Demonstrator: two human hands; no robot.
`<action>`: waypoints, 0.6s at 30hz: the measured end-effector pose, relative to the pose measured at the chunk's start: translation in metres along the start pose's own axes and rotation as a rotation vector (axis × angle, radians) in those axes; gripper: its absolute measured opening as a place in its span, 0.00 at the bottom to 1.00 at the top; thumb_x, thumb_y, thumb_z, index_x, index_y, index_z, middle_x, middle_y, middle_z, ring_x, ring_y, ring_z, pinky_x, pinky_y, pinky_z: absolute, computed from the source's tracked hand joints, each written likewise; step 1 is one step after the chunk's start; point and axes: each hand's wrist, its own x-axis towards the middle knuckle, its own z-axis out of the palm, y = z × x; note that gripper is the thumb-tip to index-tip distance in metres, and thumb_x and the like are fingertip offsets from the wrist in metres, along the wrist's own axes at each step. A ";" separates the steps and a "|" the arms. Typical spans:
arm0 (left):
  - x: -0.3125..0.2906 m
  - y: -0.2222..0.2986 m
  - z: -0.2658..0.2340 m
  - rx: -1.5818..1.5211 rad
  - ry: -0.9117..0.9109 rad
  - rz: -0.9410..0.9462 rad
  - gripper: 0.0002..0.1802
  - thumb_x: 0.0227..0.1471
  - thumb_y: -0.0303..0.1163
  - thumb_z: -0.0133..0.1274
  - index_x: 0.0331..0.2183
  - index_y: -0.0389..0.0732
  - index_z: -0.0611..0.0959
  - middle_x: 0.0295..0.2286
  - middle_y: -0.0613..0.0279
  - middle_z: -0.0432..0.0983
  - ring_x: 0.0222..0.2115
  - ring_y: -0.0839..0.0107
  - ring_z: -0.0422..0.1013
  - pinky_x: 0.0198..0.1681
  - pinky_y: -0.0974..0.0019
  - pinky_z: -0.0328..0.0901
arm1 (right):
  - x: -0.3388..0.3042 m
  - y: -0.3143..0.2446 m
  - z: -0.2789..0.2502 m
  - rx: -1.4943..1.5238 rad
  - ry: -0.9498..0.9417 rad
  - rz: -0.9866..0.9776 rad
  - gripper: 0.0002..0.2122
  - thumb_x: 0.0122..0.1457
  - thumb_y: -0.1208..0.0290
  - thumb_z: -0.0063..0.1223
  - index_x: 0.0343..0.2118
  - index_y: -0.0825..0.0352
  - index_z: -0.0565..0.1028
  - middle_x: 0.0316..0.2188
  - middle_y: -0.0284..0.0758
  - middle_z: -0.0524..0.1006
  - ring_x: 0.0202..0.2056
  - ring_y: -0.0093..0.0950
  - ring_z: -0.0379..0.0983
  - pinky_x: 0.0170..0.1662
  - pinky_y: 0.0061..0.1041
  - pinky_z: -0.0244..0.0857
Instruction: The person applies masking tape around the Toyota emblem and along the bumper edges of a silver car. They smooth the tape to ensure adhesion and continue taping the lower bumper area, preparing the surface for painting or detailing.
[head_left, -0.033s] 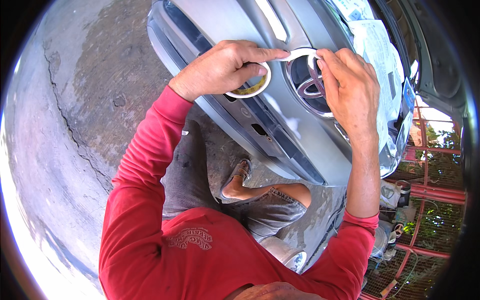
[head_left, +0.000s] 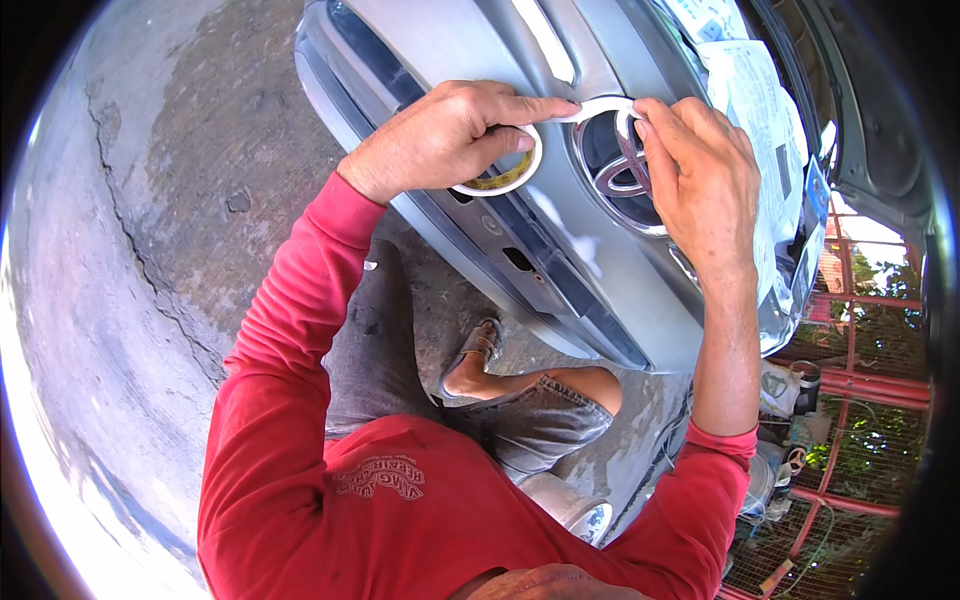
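My left hand [head_left: 450, 135] is closed round a roll of white masking tape [head_left: 538, 160], with the thumb inside its ring and the index finger stretched along the tape. A narrow strip of the tape [head_left: 605, 104] runs from there to my right hand [head_left: 710, 175], curving along the top edge of a round chrome emblem [head_left: 598, 145]. My right thumb and index finger pinch the strip at the emblem's upper right. That emblem sits on the dull silver front panel [head_left: 545, 225] of a car, and my right hand hides part of its right side.
Printed paper sheets [head_left: 755, 110] cover the car to the right, beneath a raised dark panel [head_left: 880, 120]. A red-framed mesh fence [head_left: 870, 390] stands lower right, with containers [head_left: 765, 480] beside it. Cracked concrete [head_left: 150, 200] lies left. A round metal can [head_left: 570, 505] is near my legs.
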 end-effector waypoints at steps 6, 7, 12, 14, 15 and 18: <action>-0.002 0.002 -0.003 0.037 0.006 -0.023 0.28 0.62 0.24 0.60 0.62 0.50 0.83 0.32 0.57 0.79 0.32 0.61 0.75 0.43 0.56 0.71 | 0.002 -0.003 0.002 -0.002 0.008 0.007 0.09 0.65 0.70 0.63 0.46 0.63 0.85 0.31 0.33 0.78 0.36 0.37 0.78 0.46 0.37 0.69; -0.002 0.002 -0.002 0.034 0.007 -0.030 0.28 0.62 0.23 0.60 0.62 0.50 0.83 0.32 0.56 0.79 0.32 0.60 0.75 0.43 0.56 0.72 | 0.002 -0.002 0.002 -0.001 0.011 0.004 0.09 0.65 0.70 0.63 0.46 0.63 0.85 0.32 0.34 0.78 0.36 0.37 0.78 0.46 0.37 0.69; -0.004 0.011 0.006 -0.118 -0.008 -0.151 0.28 0.60 0.25 0.62 0.62 0.47 0.83 0.41 0.47 0.85 0.40 0.55 0.82 0.50 0.57 0.75 | 0.002 0.002 0.004 0.056 0.023 0.002 0.08 0.64 0.69 0.63 0.45 0.62 0.85 0.32 0.33 0.78 0.35 0.37 0.78 0.44 0.37 0.69; -0.008 0.011 0.014 -0.199 0.017 -0.178 0.29 0.60 0.24 0.62 0.63 0.48 0.82 0.43 0.50 0.86 0.41 0.61 0.81 0.51 0.59 0.74 | 0.002 0.004 0.004 0.074 0.033 -0.004 0.08 0.64 0.69 0.63 0.44 0.62 0.85 0.32 0.33 0.78 0.34 0.37 0.78 0.42 0.38 0.69; -0.010 0.011 0.018 -0.240 0.032 -0.190 0.29 0.61 0.24 0.62 0.63 0.48 0.81 0.43 0.54 0.86 0.42 0.67 0.79 0.52 0.61 0.73 | 0.003 0.004 0.004 0.082 0.029 0.000 0.08 0.64 0.69 0.63 0.44 0.62 0.85 0.32 0.33 0.78 0.34 0.37 0.78 0.43 0.38 0.69; -0.013 0.009 0.024 -0.323 0.041 -0.246 0.30 0.63 0.24 0.62 0.65 0.46 0.80 0.51 0.58 0.85 0.50 0.74 0.77 0.59 0.65 0.69 | 0.004 0.003 0.002 0.093 0.013 0.013 0.08 0.64 0.69 0.63 0.44 0.62 0.85 0.33 0.33 0.79 0.35 0.38 0.78 0.44 0.38 0.69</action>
